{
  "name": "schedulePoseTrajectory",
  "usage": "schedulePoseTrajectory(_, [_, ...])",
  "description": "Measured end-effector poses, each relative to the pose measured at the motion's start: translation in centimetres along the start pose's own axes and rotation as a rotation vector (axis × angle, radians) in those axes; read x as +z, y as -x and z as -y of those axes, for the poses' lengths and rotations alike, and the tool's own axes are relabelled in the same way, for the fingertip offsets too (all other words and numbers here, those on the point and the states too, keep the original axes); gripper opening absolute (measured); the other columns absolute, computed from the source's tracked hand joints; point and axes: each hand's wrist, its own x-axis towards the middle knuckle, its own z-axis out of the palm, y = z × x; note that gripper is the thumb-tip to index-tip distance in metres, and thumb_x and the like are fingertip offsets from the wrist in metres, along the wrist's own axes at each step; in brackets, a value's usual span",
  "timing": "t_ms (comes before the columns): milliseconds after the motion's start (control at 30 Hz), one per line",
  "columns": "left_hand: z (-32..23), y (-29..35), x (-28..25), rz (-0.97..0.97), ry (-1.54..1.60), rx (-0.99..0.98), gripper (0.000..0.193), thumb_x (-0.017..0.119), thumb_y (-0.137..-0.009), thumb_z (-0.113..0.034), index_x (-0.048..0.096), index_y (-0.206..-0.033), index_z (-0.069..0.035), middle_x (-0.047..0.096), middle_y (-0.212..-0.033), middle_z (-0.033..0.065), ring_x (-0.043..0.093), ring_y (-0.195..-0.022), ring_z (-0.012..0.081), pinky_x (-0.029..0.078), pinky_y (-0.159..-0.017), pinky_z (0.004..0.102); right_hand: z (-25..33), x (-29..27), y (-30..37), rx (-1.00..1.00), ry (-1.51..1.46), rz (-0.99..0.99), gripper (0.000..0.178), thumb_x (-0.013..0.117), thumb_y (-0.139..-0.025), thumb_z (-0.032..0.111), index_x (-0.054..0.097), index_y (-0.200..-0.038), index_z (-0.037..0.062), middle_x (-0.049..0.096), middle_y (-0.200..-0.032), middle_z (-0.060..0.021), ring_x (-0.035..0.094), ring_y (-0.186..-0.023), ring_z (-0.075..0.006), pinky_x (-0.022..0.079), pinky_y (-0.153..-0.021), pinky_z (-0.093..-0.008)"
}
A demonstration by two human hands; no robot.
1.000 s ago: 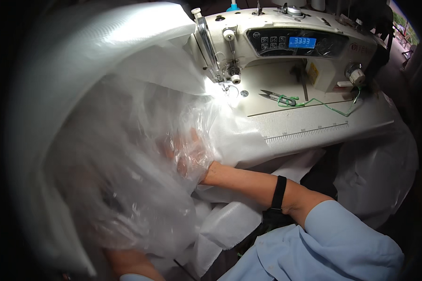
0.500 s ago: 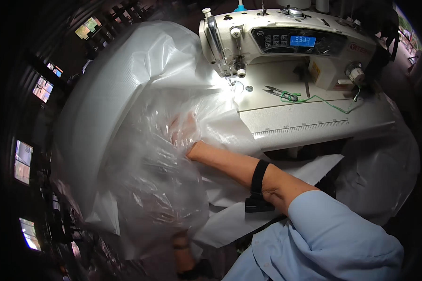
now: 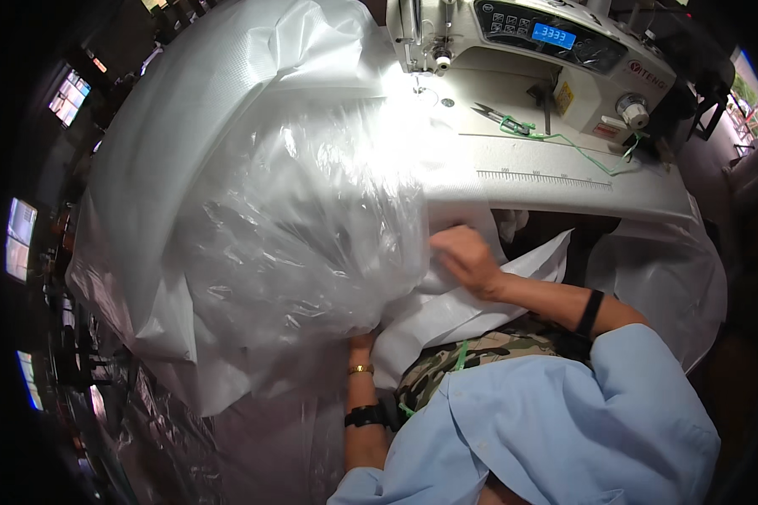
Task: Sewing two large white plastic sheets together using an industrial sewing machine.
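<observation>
A big crumpled clear plastic liner (image 3: 303,227) lies over a white woven sack (image 3: 219,109) in front of the sewing machine (image 3: 522,42). My right hand (image 3: 463,257) is closed on the white sack fabric at the table's front edge, just right of the plastic. My left hand is hidden under the plastic and sack. Only its wrist (image 3: 360,370) with a gold bangle and a black watch shows below the bundle.
Green-handled snips (image 3: 505,122) and a green thread lie on the white machine table (image 3: 564,181), which has a ruler printed along its front. More white sack material (image 3: 657,269) hangs to the right. Several lit windows show at the far left.
My right hand has come out from inside the plastic and moved right to the sack fabric at the table edge. The bundle has shifted left and up in view.
</observation>
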Motion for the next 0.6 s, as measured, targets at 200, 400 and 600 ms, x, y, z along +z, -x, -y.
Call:
schedulePoseTrajectory(200, [4.8,4.3,5.0,0.053,-0.093,0.141,0.041,0.056,-0.098,-0.029,0.059,-0.133,-0.006,0.058,-0.139,0.0113,0.055,-0.124,0.0331,0.043,-0.105,0.0466,-4.9,-0.2,2.8,0.934,-0.002,-0.251,0.042,0.068,-0.088,0.027,0.062,-0.118,-0.0012,0.064,-0.110,-0.0186,0.059,-0.102,-0.0399,0.046,-0.093,-0.0435])
schedulePoseTrajectory(400, [12.3,14.3,-9.2,-0.013,0.210,-0.598,0.031,0.057,-0.102,-0.027,0.070,-0.112,-0.001,0.072,-0.112,0.0147,0.068,-0.098,0.0313,0.052,-0.081,0.0384,-4.9,0.6,0.3,0.707,-0.645,0.230,0.032,0.073,-0.084,0.028,0.071,-0.100,0.0003,0.068,-0.090,-0.0124,0.063,-0.085,-0.0222,0.050,-0.079,-0.0354])
schedulePoseTrajectory(600, [13.7,19.3,-17.8,-0.167,-0.303,-0.539,0.020,0.062,-0.094,-0.021,0.073,-0.100,-0.005,0.071,-0.098,0.0164,0.067,-0.089,0.0336,0.053,-0.079,0.0416,5.1,-0.6,0.2,0.673,-1.286,0.713,0.029,0.071,-0.091,0.027,0.067,-0.095,-0.0014,0.060,-0.084,0.0030,0.053,-0.075,-0.0098,0.045,-0.068,-0.0263])
